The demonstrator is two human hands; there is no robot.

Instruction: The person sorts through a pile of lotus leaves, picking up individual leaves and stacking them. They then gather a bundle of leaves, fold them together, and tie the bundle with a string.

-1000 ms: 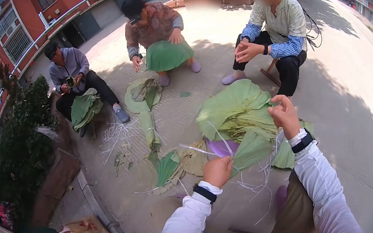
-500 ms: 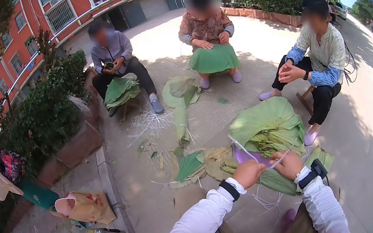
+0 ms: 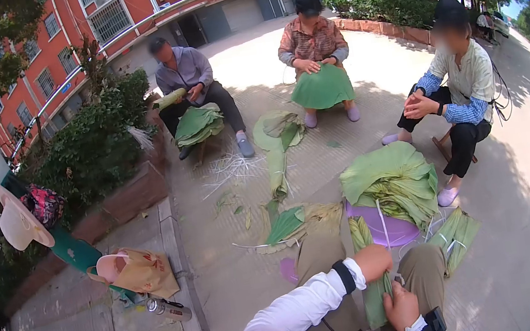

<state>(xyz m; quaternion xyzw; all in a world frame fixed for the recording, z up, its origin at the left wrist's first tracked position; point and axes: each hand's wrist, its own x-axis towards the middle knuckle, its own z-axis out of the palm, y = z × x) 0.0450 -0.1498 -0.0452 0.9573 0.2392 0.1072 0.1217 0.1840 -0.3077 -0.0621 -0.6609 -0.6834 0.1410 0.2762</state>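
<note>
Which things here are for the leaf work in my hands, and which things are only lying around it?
Seem to belong to the work:
- held leaf bundle
- leaf pile
- tied bundle, on the ground
- white strips

Seem unrelated:
- paper bag
- bottle
- pale hat

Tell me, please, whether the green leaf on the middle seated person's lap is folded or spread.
Spread: the green leaf drapes wide, its broad face and lower edge showing.
</note>
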